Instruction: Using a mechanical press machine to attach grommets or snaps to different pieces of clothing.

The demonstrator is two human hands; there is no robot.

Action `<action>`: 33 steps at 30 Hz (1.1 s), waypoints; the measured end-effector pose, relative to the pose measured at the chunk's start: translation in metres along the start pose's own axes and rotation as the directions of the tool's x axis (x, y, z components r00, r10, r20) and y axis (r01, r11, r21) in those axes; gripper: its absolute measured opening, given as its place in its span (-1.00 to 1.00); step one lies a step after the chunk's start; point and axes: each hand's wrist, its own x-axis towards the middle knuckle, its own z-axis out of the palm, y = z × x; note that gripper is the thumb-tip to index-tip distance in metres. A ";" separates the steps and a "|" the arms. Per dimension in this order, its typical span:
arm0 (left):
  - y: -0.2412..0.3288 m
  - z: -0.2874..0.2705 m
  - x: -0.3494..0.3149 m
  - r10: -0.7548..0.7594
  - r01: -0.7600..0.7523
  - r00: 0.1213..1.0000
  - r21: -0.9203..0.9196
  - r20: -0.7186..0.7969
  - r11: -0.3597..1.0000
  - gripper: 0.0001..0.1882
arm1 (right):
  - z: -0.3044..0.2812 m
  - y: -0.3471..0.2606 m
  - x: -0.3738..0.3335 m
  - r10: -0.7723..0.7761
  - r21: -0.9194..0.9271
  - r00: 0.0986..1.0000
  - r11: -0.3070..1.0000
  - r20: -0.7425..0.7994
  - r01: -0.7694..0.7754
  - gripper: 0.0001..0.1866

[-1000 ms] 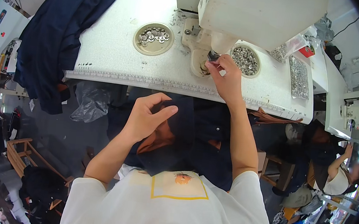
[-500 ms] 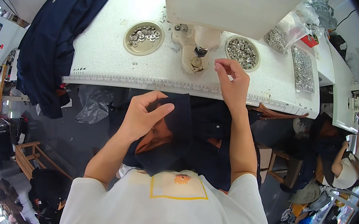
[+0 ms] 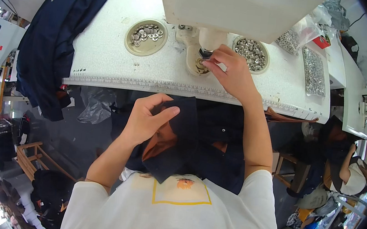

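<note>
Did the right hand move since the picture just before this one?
Yes. The right hand moved left, to the machine's lower post: half a second ago it was clear of the post, to its right.

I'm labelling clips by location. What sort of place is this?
Probably a garment workshop: a white machine stands on the table, with a round dish of small metal parts beside it, and a navy garment drapes over the table's left end.
</note>
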 end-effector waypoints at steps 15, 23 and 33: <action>0.000 -0.007 0.002 -0.008 0.008 1.000 -0.042 0.015 0.999 -0.87 | 0.016 -0.002 0.000 0.119 -0.023 0.992 0.993 -0.032 -0.119 -0.82; -0.004 -0.012 -0.002 0.032 -0.032 0.999 -0.059 0.014 0.998 -0.87 | 0.028 -0.007 -0.005 0.134 -0.011 0.971 0.990 -0.200 -0.139 -0.84; -0.008 -0.019 -0.007 0.087 -0.088 0.996 -0.051 -0.013 0.995 -0.90 | 0.042 -0.025 -0.008 0.206 -0.079 0.927 0.967 -0.313 -0.242 -0.83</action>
